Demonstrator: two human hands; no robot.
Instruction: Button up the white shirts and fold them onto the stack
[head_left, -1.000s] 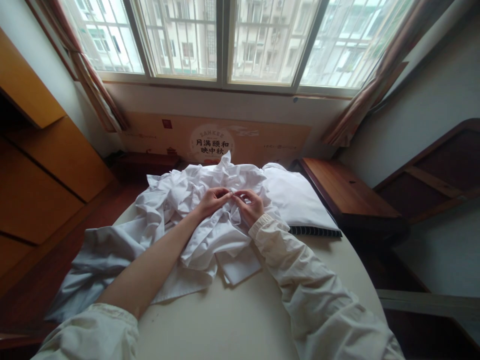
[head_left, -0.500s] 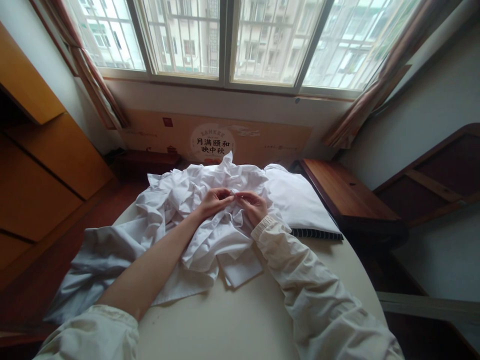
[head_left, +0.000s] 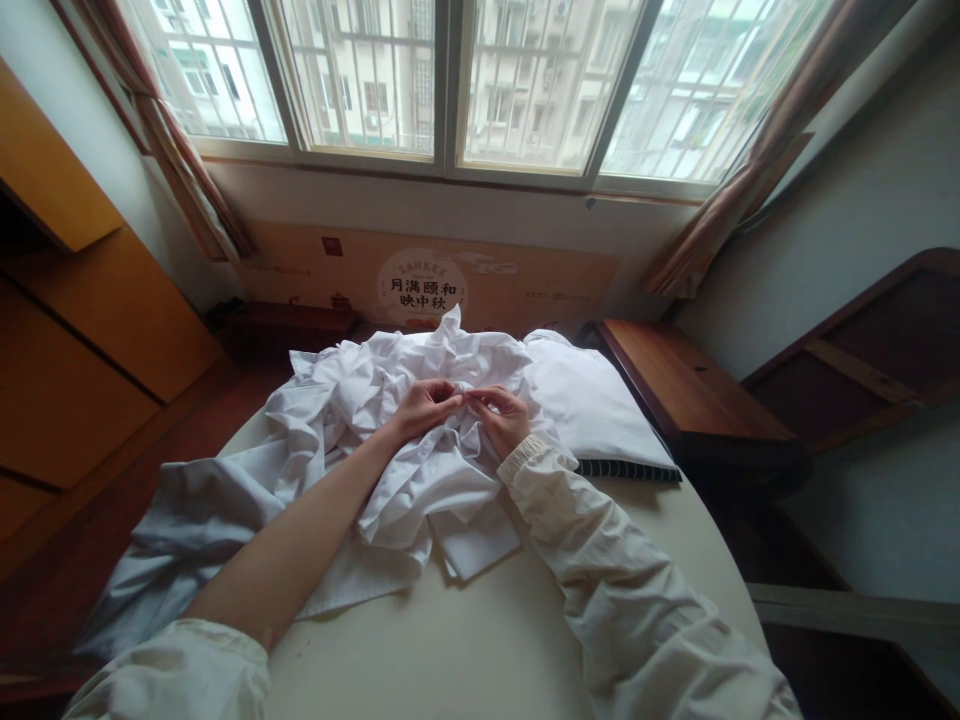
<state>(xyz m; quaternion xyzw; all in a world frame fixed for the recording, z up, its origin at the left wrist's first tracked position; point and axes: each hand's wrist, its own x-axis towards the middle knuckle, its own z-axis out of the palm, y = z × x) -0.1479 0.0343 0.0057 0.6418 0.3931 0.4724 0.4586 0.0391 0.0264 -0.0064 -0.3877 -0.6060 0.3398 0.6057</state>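
Observation:
A crumpled heap of white cloth (head_left: 442,500) lies on the round cream table (head_left: 435,660), one end hanging over the left edge. My left hand (head_left: 429,405) is closed in a pinch on the cloth near the middle of the heap. Right beside it, my right hand (head_left: 501,415) also pinches there, the fingertips of both hands meeting. Whatever small part sits between the fingertips is too small to make out. Whether the cloth is a garment or a cover I cannot tell.
A folded white cloth (head_left: 600,405) lies right of the heap, on a dark striped item (head_left: 630,470). Beyond the table stand a brown wooden desk (head_left: 697,385) at the right and orange cabinets (head_left: 97,330) at the left. A printed panel (head_left: 420,280) leans below the window.
Both hands keep their pinch at nearly the same spot, with only slight finger movement. The whole view has shifted a little; the cloth lies as before.

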